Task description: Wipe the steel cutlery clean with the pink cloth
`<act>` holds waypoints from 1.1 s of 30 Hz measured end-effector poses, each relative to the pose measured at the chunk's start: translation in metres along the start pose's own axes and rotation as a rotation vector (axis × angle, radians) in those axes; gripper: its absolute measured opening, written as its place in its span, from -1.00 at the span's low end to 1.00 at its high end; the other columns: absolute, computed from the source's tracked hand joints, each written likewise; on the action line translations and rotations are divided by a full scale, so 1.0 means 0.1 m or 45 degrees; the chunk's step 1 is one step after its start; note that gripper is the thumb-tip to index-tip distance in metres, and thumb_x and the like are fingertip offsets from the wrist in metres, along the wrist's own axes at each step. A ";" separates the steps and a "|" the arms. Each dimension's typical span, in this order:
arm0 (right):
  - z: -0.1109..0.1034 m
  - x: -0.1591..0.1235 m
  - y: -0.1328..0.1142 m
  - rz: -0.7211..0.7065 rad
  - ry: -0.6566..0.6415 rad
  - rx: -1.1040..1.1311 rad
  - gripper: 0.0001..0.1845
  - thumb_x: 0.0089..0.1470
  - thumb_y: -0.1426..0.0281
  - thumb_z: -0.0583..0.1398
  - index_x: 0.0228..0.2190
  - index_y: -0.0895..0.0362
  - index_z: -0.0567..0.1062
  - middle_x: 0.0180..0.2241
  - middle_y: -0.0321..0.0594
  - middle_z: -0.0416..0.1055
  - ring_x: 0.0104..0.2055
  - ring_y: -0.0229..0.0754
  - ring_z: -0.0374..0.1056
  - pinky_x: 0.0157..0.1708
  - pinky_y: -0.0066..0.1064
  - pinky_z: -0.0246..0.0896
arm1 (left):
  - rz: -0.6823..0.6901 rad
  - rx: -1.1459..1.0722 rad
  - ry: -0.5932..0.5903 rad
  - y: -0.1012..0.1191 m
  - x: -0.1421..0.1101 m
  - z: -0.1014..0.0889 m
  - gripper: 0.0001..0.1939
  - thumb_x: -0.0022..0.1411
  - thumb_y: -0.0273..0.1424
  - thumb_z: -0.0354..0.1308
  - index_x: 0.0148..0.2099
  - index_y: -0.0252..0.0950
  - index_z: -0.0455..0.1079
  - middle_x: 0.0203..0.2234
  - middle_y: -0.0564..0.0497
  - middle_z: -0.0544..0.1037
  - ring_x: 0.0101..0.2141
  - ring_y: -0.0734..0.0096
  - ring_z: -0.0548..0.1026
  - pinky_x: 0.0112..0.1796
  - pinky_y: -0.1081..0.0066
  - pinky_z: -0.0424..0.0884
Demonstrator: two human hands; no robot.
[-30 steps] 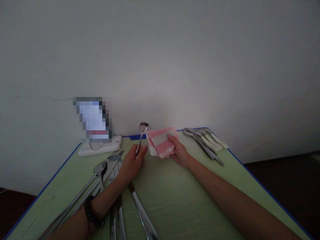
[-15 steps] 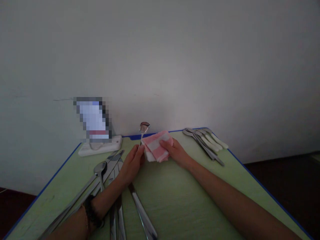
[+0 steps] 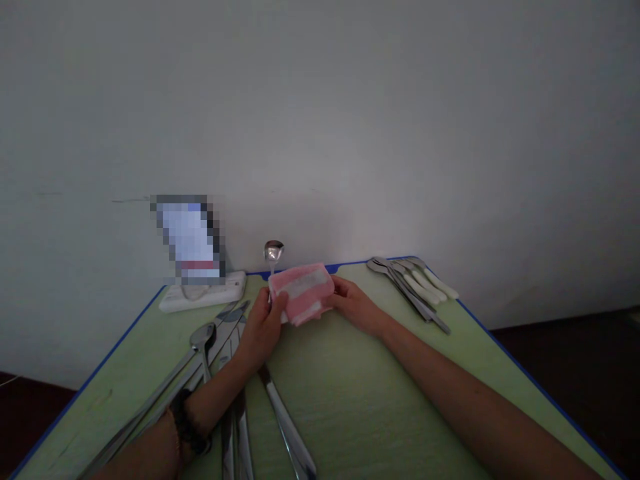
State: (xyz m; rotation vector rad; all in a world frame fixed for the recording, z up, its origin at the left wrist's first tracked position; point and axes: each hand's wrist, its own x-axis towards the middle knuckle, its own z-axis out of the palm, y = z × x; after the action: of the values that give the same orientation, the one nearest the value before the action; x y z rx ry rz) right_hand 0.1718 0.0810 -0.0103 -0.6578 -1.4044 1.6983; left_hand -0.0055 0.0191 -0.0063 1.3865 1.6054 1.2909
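Observation:
My left hand (image 3: 266, 325) is closed round the handle of a small metal spoon (image 3: 273, 252), whose bowl stands up above the fingers. My right hand (image 3: 356, 308) grips a folded pink and white cloth (image 3: 301, 293). The cloth is pressed against the spoon's handle just above my left thumb, so most of the handle is hidden. Both hands hover over the far middle of the green table (image 3: 350, 393).
Several long metal utensils (image 3: 200, 363) lie on the table at the left, some under my left forearm. A second bunch of spoons with white handles (image 3: 413, 283) lies at the far right. A white flat base with a blurred-out object (image 3: 203, 293) stands at the far left by the wall.
My right hand has brought the cloth leftward until it covers the spoon's handle. The spoon has shifted a little to the left with my left hand.

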 end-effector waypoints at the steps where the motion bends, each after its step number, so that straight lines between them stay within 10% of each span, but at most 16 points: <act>1: 0.00 0.00 0.00 0.002 0.002 0.021 -0.71 -0.23 0.52 0.24 -0.33 0.15 0.50 -0.36 -0.29 0.47 -0.32 -0.27 0.34 -0.25 -0.42 0.21 | -0.011 0.000 0.013 0.00 0.00 0.00 -0.67 0.21 -0.10 -0.06 -0.22 -0.28 0.26 -0.37 0.02 0.45 -0.36 0.34 0.42 -0.34 0.38 0.35; 14: -0.03 0.09 0.07 0.002 0.404 0.505 -0.80 -0.22 0.47 0.31 -0.44 0.14 0.44 -0.47 -0.35 0.42 -0.42 -0.33 0.33 -0.36 -0.46 0.28 | 0.100 0.049 0.205 0.06 -0.01 -0.02 -0.73 0.10 -0.19 0.09 -0.42 -0.22 0.10 -0.70 0.27 0.10 -0.67 0.58 0.11 -0.62 0.56 0.07; 33: -0.08 0.00 0.02 0.163 -0.093 0.434 -0.61 -0.26 0.54 0.37 -0.30 0.18 0.44 -0.42 -0.31 0.52 -0.37 -0.30 0.45 -0.24 -0.41 0.33 | 0.064 0.230 0.091 0.08 -0.01 -0.05 -0.71 0.14 -0.14 0.02 -0.38 -0.28 0.30 -0.67 0.19 0.25 -0.62 0.51 0.19 -0.57 0.53 0.12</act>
State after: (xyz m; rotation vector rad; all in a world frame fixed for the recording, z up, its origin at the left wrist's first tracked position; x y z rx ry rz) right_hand 0.1775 0.0851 -0.0143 -0.5061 -1.1013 2.0203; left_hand -0.0072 0.0166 0.0026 1.5128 1.7830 1.2621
